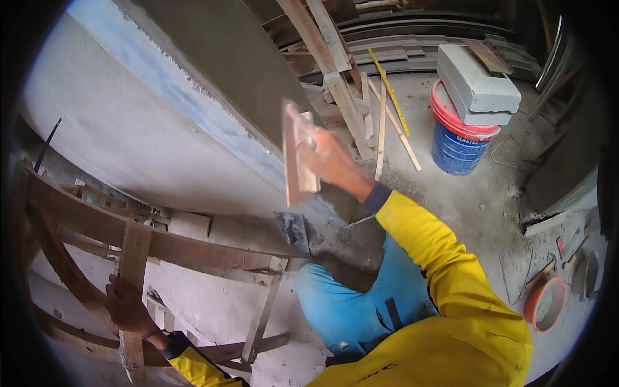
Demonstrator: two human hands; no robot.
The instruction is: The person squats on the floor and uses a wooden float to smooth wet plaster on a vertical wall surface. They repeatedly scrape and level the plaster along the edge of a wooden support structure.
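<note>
My right hand [335, 161] is closed around the handle of a wooden plastering float [291, 161]. The float is held on edge at the dark, damp-looking plaster strip [219, 58], close to the corner; whether it touches the surface I cannot tell. Beside that strip runs a pale wall [148, 122] with a bluish-white band along its edge. My left hand [126, 306], low on the left, grips a wooden upright [134, 255] of a timber frame. Below the float a dark flat piece [293, 232] sits near the wall's foot.
A blue bucket [461, 149] with a red rim carries white blocks [480, 87]. Wooden strips [393, 126] and a yellow level-like bar [390, 90] lie near leaning planks [345, 106]. An orange bucket [545, 303] stands right. The frame's long rail [193, 248] crosses at left.
</note>
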